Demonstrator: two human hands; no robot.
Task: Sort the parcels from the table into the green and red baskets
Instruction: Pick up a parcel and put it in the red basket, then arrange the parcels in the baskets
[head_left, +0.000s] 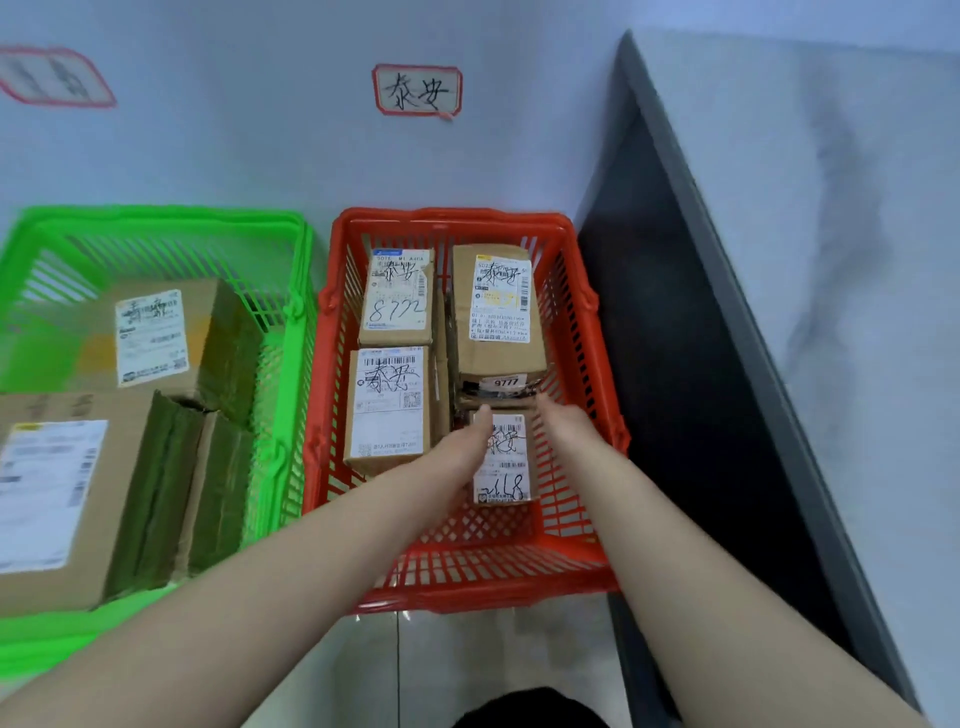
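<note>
Both my hands reach into the red basket and hold a small cardboard parcel with a white label between them, at the basket's near right. My left hand grips its left side, thumb lying along the top edge. My right hand grips its right side. Three other labelled parcels lie in the red basket: one at the far left, one at the near left, one at the far right. The green basket to the left holds two larger boxes.
Both baskets stand on the floor against a pale wall. A handwritten sign hangs above the red basket and another sign above the green one. A dark-edged table rises to the right of the red basket.
</note>
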